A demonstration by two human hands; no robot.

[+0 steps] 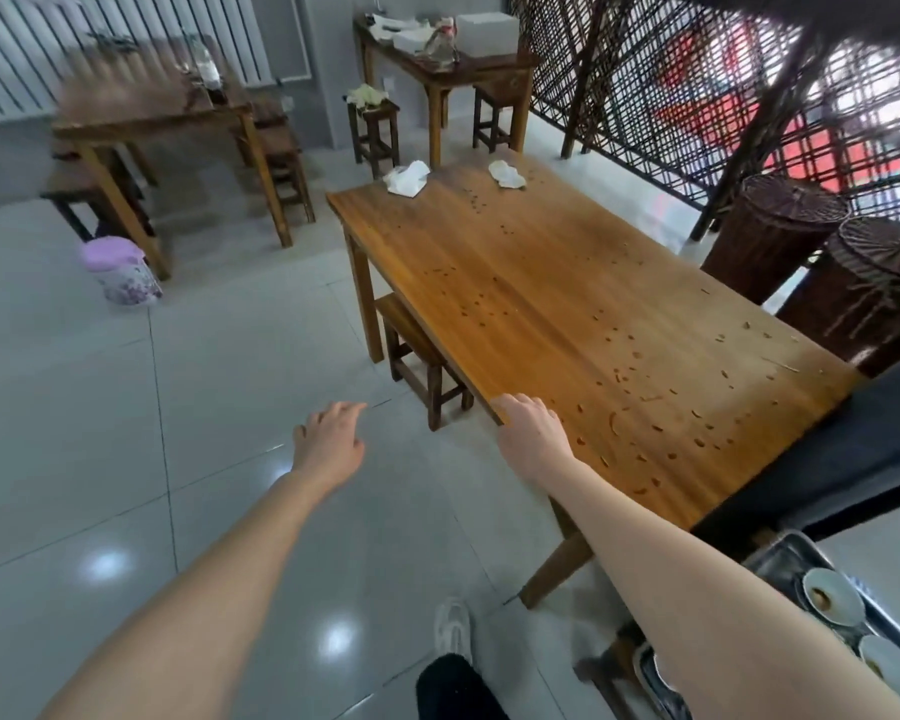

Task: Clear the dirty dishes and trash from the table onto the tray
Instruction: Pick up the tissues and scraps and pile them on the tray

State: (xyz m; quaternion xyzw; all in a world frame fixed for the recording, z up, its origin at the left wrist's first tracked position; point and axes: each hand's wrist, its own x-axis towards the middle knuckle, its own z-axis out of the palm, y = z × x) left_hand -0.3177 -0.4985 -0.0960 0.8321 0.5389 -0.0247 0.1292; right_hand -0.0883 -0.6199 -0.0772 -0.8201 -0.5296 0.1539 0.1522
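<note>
**Crumpled white paper napkins (407, 179) beyond our hands**

Both lie at the brown wooden table's (541, 304) far end. Our right hand (533, 433) rests loosely on its near corner; our left hand (328, 441) hangs relaxed, empty. The grey metal tray (772, 556) sits behind our right forearm.

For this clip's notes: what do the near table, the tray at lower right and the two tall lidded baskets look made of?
Table: wood, with visible plank grain and a glossy varnish that catches the light. Tray: probably metal, grey with a shiny raised rim; only partly in view. Baskets: dark woven wicker or rattan, strands visible; which fibre is unclear.
</note>
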